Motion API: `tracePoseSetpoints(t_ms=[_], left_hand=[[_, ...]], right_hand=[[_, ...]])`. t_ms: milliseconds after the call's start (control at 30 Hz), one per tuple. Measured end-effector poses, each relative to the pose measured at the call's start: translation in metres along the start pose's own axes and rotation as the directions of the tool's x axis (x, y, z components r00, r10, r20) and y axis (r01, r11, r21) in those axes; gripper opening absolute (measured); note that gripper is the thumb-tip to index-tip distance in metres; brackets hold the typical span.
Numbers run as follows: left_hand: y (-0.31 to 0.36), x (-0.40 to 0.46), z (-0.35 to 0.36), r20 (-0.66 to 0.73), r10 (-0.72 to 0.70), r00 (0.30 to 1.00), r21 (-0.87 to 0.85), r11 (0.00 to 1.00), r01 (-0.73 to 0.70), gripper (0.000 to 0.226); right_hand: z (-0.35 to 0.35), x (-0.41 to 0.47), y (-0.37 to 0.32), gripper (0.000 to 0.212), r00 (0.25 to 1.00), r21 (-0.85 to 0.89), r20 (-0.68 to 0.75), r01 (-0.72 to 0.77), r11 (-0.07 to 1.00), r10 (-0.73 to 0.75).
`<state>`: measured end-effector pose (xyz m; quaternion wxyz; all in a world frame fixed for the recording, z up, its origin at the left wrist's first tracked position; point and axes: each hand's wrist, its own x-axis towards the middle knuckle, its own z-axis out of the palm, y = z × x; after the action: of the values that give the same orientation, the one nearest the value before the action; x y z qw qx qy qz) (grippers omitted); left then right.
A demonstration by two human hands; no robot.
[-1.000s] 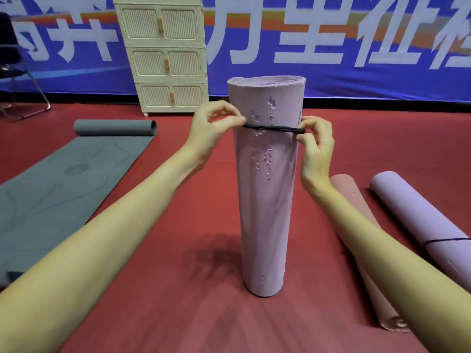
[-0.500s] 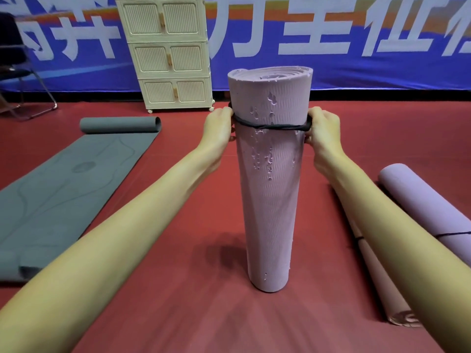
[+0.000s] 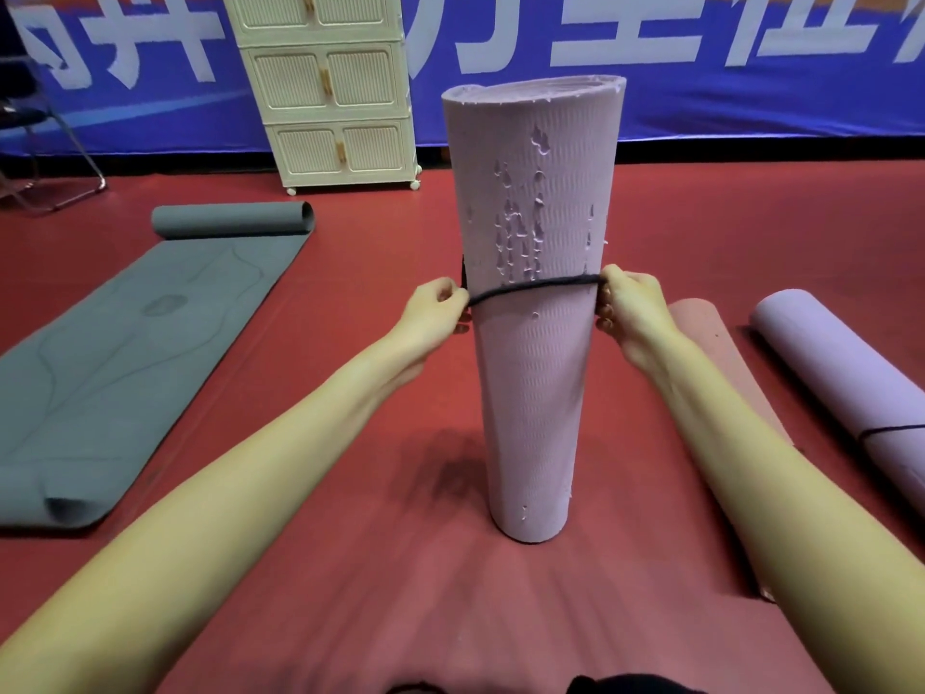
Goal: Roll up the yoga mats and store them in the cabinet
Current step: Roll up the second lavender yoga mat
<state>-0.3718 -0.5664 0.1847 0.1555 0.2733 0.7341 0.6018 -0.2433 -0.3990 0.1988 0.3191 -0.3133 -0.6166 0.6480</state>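
**Lilac yoga mat stood on end, a dark band held around its middle**

The lilac yoga mat, rolled tight, stood upright on the red floor straight in front of the person. A dark elastic band circled the roll about halfway up. The left hand had its fingertips closed on the band at the roll's left edge, and the right hand had its curled fingers pinched on the band at the right edge; both hands lay against the mat's sides, bare forearms reaching in from the bottom corners.

The mat's surface was pitted with small torn nicks above the band. Just right of the right forearm a pink rolled mat lay on the floor, and beyond it a second lilac rolled mat with its own dark tie. To the left a grey mat lay mostly flat, its far end rolled. The cream cabinet with its doors shut stood on small casters against the blue banner at the back, left of the upright roll.
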Motion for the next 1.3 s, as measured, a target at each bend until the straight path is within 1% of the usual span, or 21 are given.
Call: tracePoseSetpoints(t_ms=[133,267,433,600,733,800,867,933,967,1000,1033,1100,1167,1233,1300], left_hand=[[-0.024,-0.006,0.009,0.068,-0.057,0.996,0.045,0.998,0.054,0.026],[-0.038,-0.01,0.016,0.075,-0.097,0.992,0.082,0.993,0.091,0.027],[-0.051,-0.019,0.023,0.106,-0.143,0.984,0.108,0.985,0.131,0.029],[-0.048,-0.023,0.023,0.106,-0.161,0.981,0.055,0.986,0.156,0.026],[-0.035,-0.027,0.018,0.155,-0.255,0.954,-0.074,0.96,0.269,0.019],[-0.029,-0.029,0.014,0.171,-0.294,0.94,-0.047,0.951,0.306,0.016],[-0.022,-0.028,0.008,0.13,-0.292,0.948,-0.002,0.956,0.295,0.014],[-0.01,-0.021,0.001,0.033,-0.221,0.975,0.034,0.975,0.22,0.01],[0.0,-0.016,-0.004,0.005,-0.183,0.983,0.028,0.983,0.183,0.01],[0.013,-0.01,-0.008,-0.001,-0.151,0.988,-0.001,0.988,0.151,0.015],[0.028,-0.005,-0.012,0.005,-0.122,0.993,-0.056,0.991,0.122,0.018],[0.062,0.002,-0.02,-0.005,-0.073,0.997,-0.19,0.979,0.071,0.023],[0.092,0.007,-0.028,-0.034,-0.044,0.998,-0.293,0.955,0.032,0.028],[0.112,0.01,-0.036,-0.035,-0.043,0.998,-0.342,0.939,0.028,0.032],[0.123,0.011,-0.045,-0.005,-0.081,0.997,-0.36,0.93,0.074,0.041]], right_hand=[[-0.008,-0.004,0.029,0.038,0.996,0.01,0.014,-0.084,0.996,0.083],[-0.014,-0.006,0.051,0.039,0.985,0.035,0.015,-0.172,0.984,0.172],[-0.023,-0.008,0.073,0.04,0.975,0.011,0.04,-0.221,0.975,0.221],[-0.026,-0.01,0.076,0.041,0.972,0.008,0.061,-0.227,0.974,0.227],[-0.026,-0.009,0.066,0.038,0.963,0.002,0.117,-0.246,0.969,0.244],[-0.028,-0.01,0.062,0.034,0.956,-0.044,0.138,-0.255,0.966,0.259],[-0.029,-0.012,0.055,0.031,0.968,-0.12,0.126,-0.204,0.972,0.219],[-0.028,-0.015,0.041,0.019,0.993,-0.195,0.082,-0.066,0.979,0.083],[-0.028,-0.017,0.032,0.032,0.997,-0.189,0.08,0.009,0.982,0.006],[-0.027,-0.018,0.021,0.055,0.99,-0.159,0.128,0.086,0.983,-0.066],[-0.026,-0.017,0.009,0.073,0.967,-0.111,0.214,0.164,0.98,-0.137],[-0.023,-0.016,-0.013,0.095,0.874,-0.027,0.408,0.3,0.953,-0.264],[-0.019,-0.016,-0.031,0.109,0.795,-0.02,0.524,0.369,0.929,-0.305],[-0.015,-0.02,-0.044,0.12,0.757,-0.066,0.583,0.406,0.911,-0.295],[-0.007,-0.027,-0.05,0.126,0.736,-0.145,0.608,0.472,0.87,-0.298]])
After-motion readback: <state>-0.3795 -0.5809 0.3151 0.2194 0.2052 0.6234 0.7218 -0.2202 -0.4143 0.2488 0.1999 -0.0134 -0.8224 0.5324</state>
